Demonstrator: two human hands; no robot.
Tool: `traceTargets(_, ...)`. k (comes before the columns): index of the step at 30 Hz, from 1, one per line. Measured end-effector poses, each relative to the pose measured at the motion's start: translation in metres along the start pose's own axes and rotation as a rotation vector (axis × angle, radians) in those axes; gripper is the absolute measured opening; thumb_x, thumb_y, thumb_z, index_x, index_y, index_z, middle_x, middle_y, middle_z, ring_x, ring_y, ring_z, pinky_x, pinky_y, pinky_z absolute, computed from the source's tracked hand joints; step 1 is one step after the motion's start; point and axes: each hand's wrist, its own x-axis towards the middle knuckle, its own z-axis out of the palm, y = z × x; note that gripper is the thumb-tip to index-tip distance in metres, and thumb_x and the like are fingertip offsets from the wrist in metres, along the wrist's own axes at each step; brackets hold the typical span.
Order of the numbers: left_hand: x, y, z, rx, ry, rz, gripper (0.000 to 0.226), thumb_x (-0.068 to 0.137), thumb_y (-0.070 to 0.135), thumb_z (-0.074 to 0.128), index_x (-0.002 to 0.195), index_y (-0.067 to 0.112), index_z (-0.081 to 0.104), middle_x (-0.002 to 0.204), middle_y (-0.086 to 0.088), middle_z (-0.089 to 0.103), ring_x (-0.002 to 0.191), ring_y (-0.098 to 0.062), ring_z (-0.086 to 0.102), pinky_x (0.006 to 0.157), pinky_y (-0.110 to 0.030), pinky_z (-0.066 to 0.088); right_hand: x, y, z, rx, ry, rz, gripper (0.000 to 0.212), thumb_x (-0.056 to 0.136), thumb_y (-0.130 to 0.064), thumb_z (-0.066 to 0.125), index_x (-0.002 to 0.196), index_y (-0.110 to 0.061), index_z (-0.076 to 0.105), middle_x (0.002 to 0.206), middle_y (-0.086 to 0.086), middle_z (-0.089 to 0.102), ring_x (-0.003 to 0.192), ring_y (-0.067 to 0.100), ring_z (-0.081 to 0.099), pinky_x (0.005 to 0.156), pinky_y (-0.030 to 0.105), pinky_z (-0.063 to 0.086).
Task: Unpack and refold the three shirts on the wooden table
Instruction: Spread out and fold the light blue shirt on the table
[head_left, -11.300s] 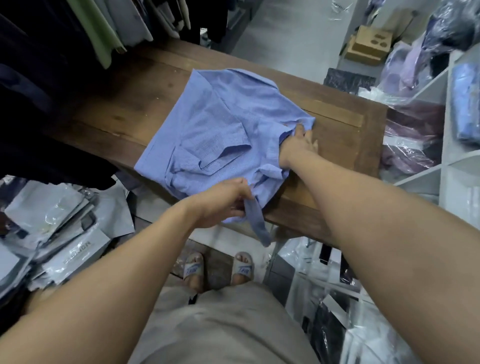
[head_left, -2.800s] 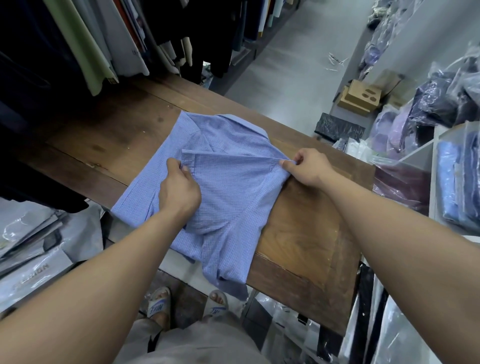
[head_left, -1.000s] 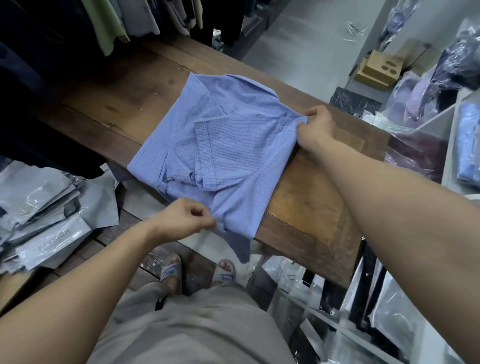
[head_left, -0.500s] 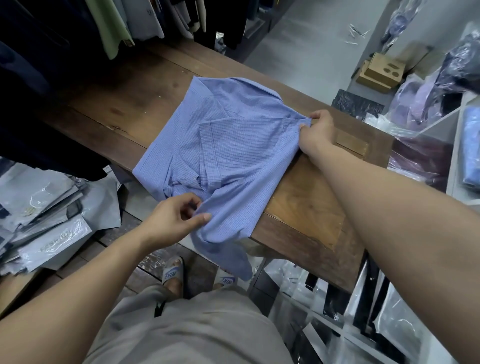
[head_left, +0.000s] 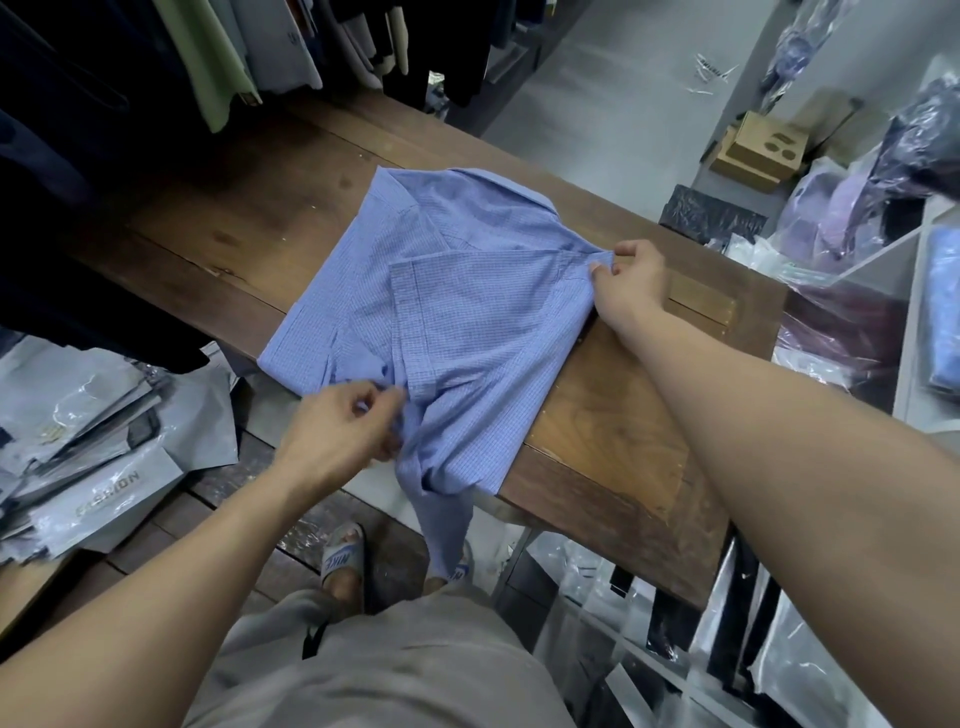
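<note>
The wooden table (head_left: 597, 415) carries a blue checked shirt (head_left: 467, 322), partly folded, with one side laid over its middle and a strip hanging over the near edge. The hands are apart, one at each side of the shirt. The left hand (head_left: 337, 431) pinches cloth at the near edge. The right hand (head_left: 631, 280) pinches the fold's far right corner.

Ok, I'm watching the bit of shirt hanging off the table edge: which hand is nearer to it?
Left. The left hand pinches the blue shirt right beside the hanging part; the right hand pinches its far corner, up on the table.
</note>
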Motion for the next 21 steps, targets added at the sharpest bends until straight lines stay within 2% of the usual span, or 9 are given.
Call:
traceTargets(2, 0.006, 0.019, 0.001, 0.108, 0.208, 0.054, 0.056, 0.096, 0.057, 0.052, 0.062, 0.014, 0.063, 0.056, 0.005, 0.069, 0.054, -0.014, 0.069, 0.064, -0.034, 0.056, 0.0, 0.001, 0.0, -0.006, -0.002, -0.009, 0.029, 0.091, -0.023, 0.069, 0.118, -0.015, 0.062, 0.089, -0.006, 0.062, 0.101, 0.021, 0.065, 0.095, 0.036, 0.053)
traceTargets(4, 0.014, 0.038, 0.004, 0.128, 0.292, 0.039, 0.059, 0.096, 0.056, 0.052, 0.058, 0.012, 0.06, 0.051, 0.004, 0.067, 0.052, -0.015, 0.067, 0.065, -0.034, 0.056, 0.0, 0.001, -0.001, -0.014, -0.002, -0.02, 0.028, 0.091, -0.023, 0.068, 0.117, -0.013, 0.063, 0.09, -0.004, 0.063, 0.1, 0.021, 0.066, 0.095, 0.035, 0.052)
traceTargets(6, 0.022, 0.051, 0.007, 0.221, 0.357, 0.016, 0.053, 0.091, 0.054, 0.055, 0.059, 0.013, 0.059, 0.052, 0.002, 0.065, 0.059, -0.022, 0.066, 0.064, -0.035, 0.053, 0.001, 0.002, -0.001, -0.022, -0.003, -0.031, 0.028, 0.091, -0.023, 0.068, 0.117, -0.012, 0.063, 0.088, -0.005, 0.062, 0.1, 0.021, 0.066, 0.096, 0.036, 0.052)
traceTargets(9, 0.033, 0.063, 0.009, 0.326, 0.429, -0.002, 0.037, 0.086, 0.049, 0.058, 0.069, 0.016, 0.057, 0.065, 0.0, 0.062, 0.068, -0.027, 0.058, 0.062, -0.034, 0.041, -0.001, 0.001, -0.003, -0.036, -0.009, -0.04, 0.03, 0.092, -0.023, 0.068, 0.119, -0.012, 0.062, 0.093, -0.003, 0.064, 0.1, 0.02, 0.065, 0.095, 0.033, 0.051)
traceTargets(11, 0.041, 0.067, 0.007, 0.402, 0.39, -0.043, 0.04, 0.085, 0.053, 0.059, 0.077, 0.014, 0.06, 0.071, -0.002, 0.062, 0.071, -0.029, 0.058, 0.062, -0.034, 0.039, -0.001, 0.001, -0.005, -0.05, -0.014, -0.044, 0.03, 0.093, -0.024, 0.067, 0.12, -0.012, 0.062, 0.094, -0.002, 0.063, 0.1, 0.019, 0.064, 0.092, 0.029, 0.05)
traceTargets(14, 0.053, 0.071, 0.005, 0.518, 0.196, -0.154, 0.058, 0.082, 0.067, 0.062, 0.082, 0.01, 0.056, 0.083, -0.006, 0.061, 0.082, -0.032, 0.057, 0.068, -0.037, 0.042, -0.002, 0.0, -0.007, -0.07, -0.019, -0.047, 0.029, 0.093, -0.025, 0.067, 0.12, -0.014, 0.061, 0.094, -0.002, 0.064, 0.098, 0.018, 0.063, 0.086, 0.026, 0.047)
traceTargets(17, 0.065, 0.078, 0.003, 0.447, 0.049, -0.234, 0.045, 0.08, 0.046, 0.079, 0.077, 0.014, 0.047, 0.088, -0.006, 0.056, 0.079, -0.028, 0.053, 0.066, -0.034, 0.041, -0.001, 0.0, -0.007, -0.09, -0.021, -0.051, 0.026, 0.093, -0.026, 0.067, 0.116, -0.016, 0.061, 0.093, -0.003, 0.064, 0.096, 0.019, 0.063, 0.085, 0.027, 0.047)
traceTargets(19, 0.071, 0.081, 0.001, 0.263, 0.004, -0.291, 0.042, 0.076, 0.031, 0.086, 0.077, 0.012, 0.048, 0.082, -0.008, 0.055, 0.068, -0.026, 0.052, 0.057, -0.031, 0.042, -0.003, -0.001, -0.008, -0.106, -0.015, -0.05, 0.026, 0.093, -0.027, 0.067, 0.116, -0.016, 0.061, 0.093, -0.004, 0.063, 0.094, 0.018, 0.062, 0.083, 0.026, 0.045)
traceTargets(21, 0.075, 0.082, -0.001, 0.131, 0.013, -0.229, 0.037, 0.073, 0.024, 0.084, 0.07, 0.013, 0.05, 0.069, -0.006, 0.053, 0.059, -0.025, 0.048, 0.053, -0.027, 0.039, -0.003, -0.001, -0.008, -0.107, -0.012, -0.045, 0.026, 0.093, -0.027, 0.067, 0.116, -0.016, 0.062, 0.093, -0.004, 0.064, 0.093, 0.018, 0.062, 0.083, 0.027, 0.046)
